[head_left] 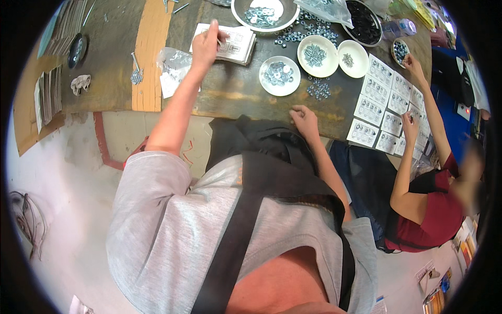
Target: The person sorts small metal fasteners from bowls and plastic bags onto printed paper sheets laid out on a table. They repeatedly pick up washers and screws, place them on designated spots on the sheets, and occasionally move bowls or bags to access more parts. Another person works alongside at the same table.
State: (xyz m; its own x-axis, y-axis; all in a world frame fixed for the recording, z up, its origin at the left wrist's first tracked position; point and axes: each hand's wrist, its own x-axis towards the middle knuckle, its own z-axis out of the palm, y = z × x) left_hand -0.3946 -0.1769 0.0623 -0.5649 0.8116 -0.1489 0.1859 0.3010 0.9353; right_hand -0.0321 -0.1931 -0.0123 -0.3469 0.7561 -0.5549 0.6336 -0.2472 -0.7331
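Observation:
My left hand [207, 45] is over the left side of a stack of printed cards [238, 46], one finger stretched out and the others partly bent, apart from it. Nothing shows between those fingers. At the table's front edge, my right hand [305, 121] has its fingers curled in; whatever they may hold is hidden. Between the hands and a little farther back stands a white plate [265, 85] of flat washers. Beside it are a bowl [333, 65] of small screws and a smaller bowl [361, 71] of tiny metal parts. Loose nuts [318, 89] lie in front of these bowls.
A basin [288, 23] of washers, scattered nuts [308, 32] and a bowl of black parts [363, 23] are at the back. A clear plastic bag [175, 63] lies left of the cards. At right, a co-worker's hands [413, 65] work by rows of printed cards [377, 90].

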